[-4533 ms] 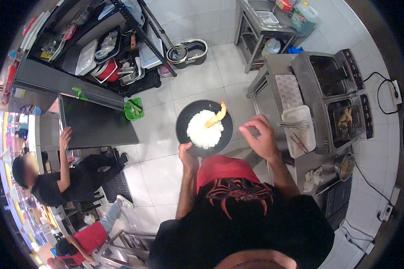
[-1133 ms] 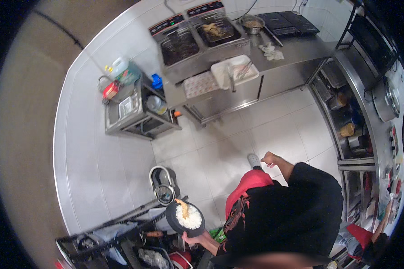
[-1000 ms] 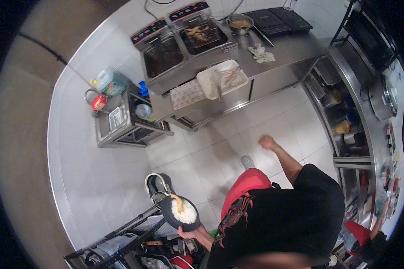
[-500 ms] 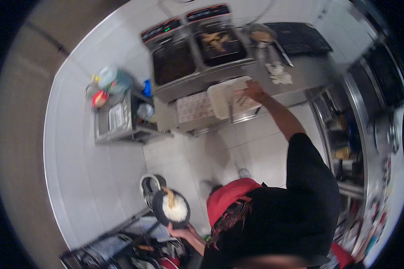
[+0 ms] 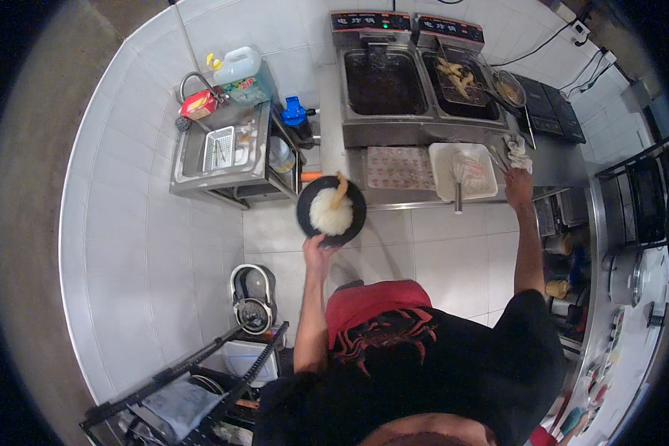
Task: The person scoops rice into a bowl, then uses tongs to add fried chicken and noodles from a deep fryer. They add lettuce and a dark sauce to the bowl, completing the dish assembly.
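Observation:
My left hand (image 5: 319, 251) grips the near rim of a round black bowl (image 5: 302, 217), held over the floor just in front of the counter. White rice (image 5: 331, 215) fills it, with a long golden fried piece (image 5: 340, 191) leaning at its far side. At the counter, my right hand (image 5: 519, 187) is closed around what look like slim metal tongs (image 5: 497, 156), beside the right rim of a white tray (image 5: 440, 154). Pale batter and a whisk (image 5: 457, 178) are in that tray. A crumpled white cloth (image 5: 518, 152) lies just beyond the hand.
A two-basin fryer (image 5: 416, 134) stands behind the tray; fried pieces (image 5: 457, 76) rest in its right basket (image 5: 464, 97). Left of the tray is a patterned sheet (image 5: 400, 168). A sink (image 5: 189, 167), a mop bucket (image 5: 253, 290) and a black rack (image 5: 201, 357) line the left side.
The bowl in my left hand has moved forward and right, toward the counter. My right hand has shifted right, to beside the tray's right rim. The whole view has turned.

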`<move>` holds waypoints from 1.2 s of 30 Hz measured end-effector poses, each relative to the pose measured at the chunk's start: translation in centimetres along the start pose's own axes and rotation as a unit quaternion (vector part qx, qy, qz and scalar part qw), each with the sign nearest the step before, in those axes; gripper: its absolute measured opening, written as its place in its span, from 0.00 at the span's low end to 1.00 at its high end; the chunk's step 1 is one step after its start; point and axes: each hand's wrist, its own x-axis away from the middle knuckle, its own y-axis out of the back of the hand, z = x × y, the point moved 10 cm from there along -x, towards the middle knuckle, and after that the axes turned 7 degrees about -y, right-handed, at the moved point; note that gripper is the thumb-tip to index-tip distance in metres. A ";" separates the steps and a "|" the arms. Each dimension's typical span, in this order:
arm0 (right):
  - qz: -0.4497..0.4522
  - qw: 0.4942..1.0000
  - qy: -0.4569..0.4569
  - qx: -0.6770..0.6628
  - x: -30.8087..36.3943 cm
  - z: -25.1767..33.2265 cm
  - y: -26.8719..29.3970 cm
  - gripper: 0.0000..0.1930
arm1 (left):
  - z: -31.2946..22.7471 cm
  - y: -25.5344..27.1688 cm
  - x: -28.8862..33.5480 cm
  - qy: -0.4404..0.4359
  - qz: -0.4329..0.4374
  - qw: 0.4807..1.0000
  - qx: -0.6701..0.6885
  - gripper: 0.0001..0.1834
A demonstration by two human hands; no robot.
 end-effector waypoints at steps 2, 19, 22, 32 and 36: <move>-0.018 0.995 -0.039 -0.093 3.1 3.3 2.6 0.06 | -0.1 -2.0 -4.8 0.026 0.069 0.997 0.014 0.25; 0.255 0.823 -0.028 -0.507 6.7 44.1 -2.6 0.11 | -3.6 2.0 -16.3 0.153 0.144 0.968 -0.135 0.27; 0.283 0.732 0.090 -0.613 3.5 56.6 -3.6 0.11 | -8.0 4.3 -16.5 0.183 0.095 0.974 -0.092 0.27; 0.591 0.569 0.125 -0.558 4.0 89.2 -13.2 0.14 | -24.7 16.7 -25.0 -0.013 -0.111 0.984 -0.139 0.20; 0.584 0.571 -0.020 -0.576 0.7 94.4 -17.1 0.18 | -28.0 24.4 -28.6 -0.002 -0.158 0.964 -0.213 0.16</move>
